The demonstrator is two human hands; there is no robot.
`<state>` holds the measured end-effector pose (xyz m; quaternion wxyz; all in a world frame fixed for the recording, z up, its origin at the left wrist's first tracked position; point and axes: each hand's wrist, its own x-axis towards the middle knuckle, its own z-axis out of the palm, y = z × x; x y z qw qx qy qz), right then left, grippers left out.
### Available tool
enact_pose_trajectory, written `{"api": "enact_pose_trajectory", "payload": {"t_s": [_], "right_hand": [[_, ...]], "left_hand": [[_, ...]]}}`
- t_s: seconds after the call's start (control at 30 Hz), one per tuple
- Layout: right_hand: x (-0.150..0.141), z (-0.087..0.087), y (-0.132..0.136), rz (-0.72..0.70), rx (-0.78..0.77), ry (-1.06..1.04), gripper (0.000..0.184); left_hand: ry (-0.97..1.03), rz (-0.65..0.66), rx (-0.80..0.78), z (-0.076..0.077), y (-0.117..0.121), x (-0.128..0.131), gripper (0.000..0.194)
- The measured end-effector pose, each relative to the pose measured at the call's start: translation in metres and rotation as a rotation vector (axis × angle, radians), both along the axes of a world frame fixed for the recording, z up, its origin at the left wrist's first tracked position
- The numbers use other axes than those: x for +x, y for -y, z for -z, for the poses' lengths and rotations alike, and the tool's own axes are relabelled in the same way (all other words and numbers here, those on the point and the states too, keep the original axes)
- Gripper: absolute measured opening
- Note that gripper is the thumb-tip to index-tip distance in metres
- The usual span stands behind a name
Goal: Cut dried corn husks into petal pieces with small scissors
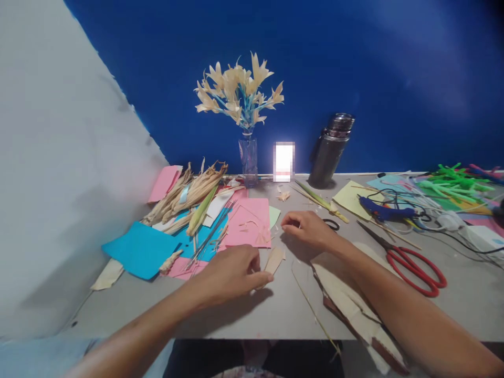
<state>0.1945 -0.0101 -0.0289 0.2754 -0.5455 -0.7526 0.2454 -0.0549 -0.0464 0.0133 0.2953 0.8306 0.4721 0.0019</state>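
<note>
A pale piece of dried corn husk (275,259) lies near the front middle of the table. My left hand (234,270) is curled at its left end, the thumb lying over it and the fingertips partly hidden. To the right and a little farther back, my right hand (309,228) rests low over the table with its fingers bent together. Whatever is between those fingertips, if anything, is too small to make out. Small husk scraps lie on a pink paper sheet (255,210) beyond my left hand. Beneath my right forearm is a pale, brown-edged flat item (338,283).
Red-handled scissors (417,270) lie at the right, near a blue glue gun (386,210) with cords and green pipe cleaners (452,184). Dried corn husks (200,191) and blue paper (142,249) are at the left. Behind stand a bottle of husk flowers (248,157) and a flask (331,152).
</note>
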Motion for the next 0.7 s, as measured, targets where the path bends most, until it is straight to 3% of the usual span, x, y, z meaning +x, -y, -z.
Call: {"api": "enact_pose_trajectory", "payload": {"t_s": [0.1, 0.17, 0.27, 0.4, 0.43, 0.5, 0.57, 0.7], "right_hand": [[0.008, 0.007, -0.001, 0.092, 0.029, -0.097, 0.013], [0.015, 0.008, 0.0, 0.126, 0.011, -0.154, 0.013], [0.018, 0.005, 0.003, 0.114, -0.082, -0.279, 0.022], [0.001, 0.002, 0.013, -0.041, -0.31, -0.563, 0.044], [-0.005, 0.001, 0.016, -0.07, -0.357, -0.609, 0.045], [-0.017, 0.002, 0.021, 0.056, -0.298, -0.643, 0.028], [-0.022, 0.003, 0.023, 0.134, -0.214, -0.612, 0.022], [-0.014, 0.005, 0.019, 0.134, -0.091, -0.497, 0.025]], "left_hand": [[-0.068, -0.047, 0.149, 0.025, 0.001, 0.021, 0.02], [-0.053, -0.04, 0.144, 0.031, 0.001, 0.025, 0.017], [0.057, -0.081, 0.084, 0.026, 0.0, 0.022, 0.015], [0.271, -0.164, 0.106, 0.017, -0.007, 0.027, 0.013], [0.326, -0.174, 0.136, 0.016, -0.009, 0.03, 0.013], [0.441, -0.197, 0.179, 0.018, -0.015, 0.038, 0.014], [0.564, -0.236, 0.123, 0.022, -0.022, 0.045, 0.014], [0.792, -0.299, -0.197, 0.035, -0.033, 0.051, 0.025]]}}
